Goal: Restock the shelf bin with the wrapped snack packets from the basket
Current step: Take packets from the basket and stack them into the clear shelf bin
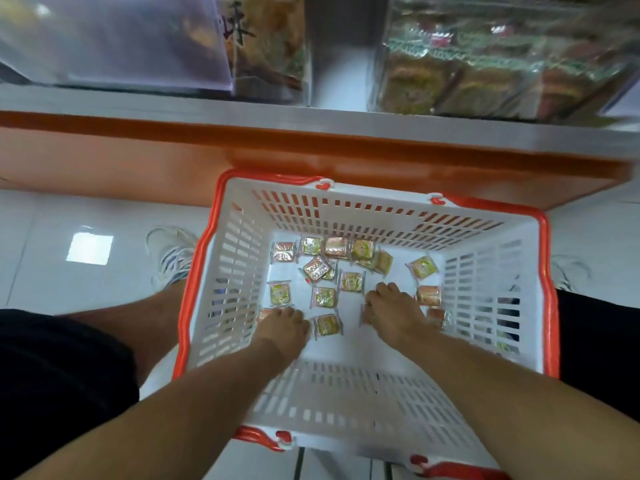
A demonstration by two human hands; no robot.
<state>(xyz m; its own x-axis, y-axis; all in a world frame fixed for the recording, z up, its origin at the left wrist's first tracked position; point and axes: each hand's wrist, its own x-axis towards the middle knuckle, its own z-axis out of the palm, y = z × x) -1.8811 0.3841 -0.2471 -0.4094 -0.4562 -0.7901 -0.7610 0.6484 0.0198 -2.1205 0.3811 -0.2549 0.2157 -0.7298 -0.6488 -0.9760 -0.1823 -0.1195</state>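
Below, slotted plastic basket [235, 271]; square glossy packets [323, 297].

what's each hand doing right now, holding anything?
Left hand: down in the basket, fingers on packets; grip cannot be told.
Right hand: same, fingers curled over packets; grip cannot be told.

dark brush-style characters on a clear shelf bin [242, 32], blurred, unreadable; packet print illegible

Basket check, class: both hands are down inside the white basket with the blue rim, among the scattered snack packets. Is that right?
Not quite. The head view shows the basket's rim is orange-red, not blue. The rest holds: the left hand and right hand are down inside the white basket among the scattered snack packets.
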